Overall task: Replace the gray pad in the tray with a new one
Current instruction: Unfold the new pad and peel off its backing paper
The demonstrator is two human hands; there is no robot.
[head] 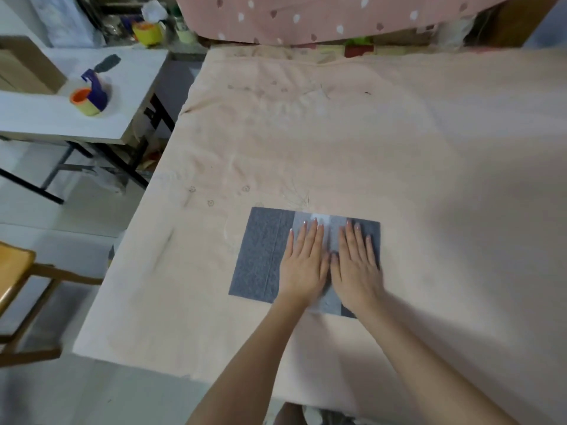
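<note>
A gray pad [260, 256] lies flat on the peach sheet near the bed's front edge. Part of it is folded, with a paler strip and a white patch running down its middle. My left hand [302, 265] rests palm down on the pad's centre, fingers straight and together. Beside it, thumbs nearly touching, my right hand [356, 265] presses flat on the pad's right part. Neither hand grips anything. No tray is in view.
The bed [399, 142] with its peach sheet fills most of the view, with a pink patterned blanket [306, 16] at the far end. A white side table [61, 118] on the left carries tape rolls [89, 99]. A wooden chair [18, 286] stands at the lower left.
</note>
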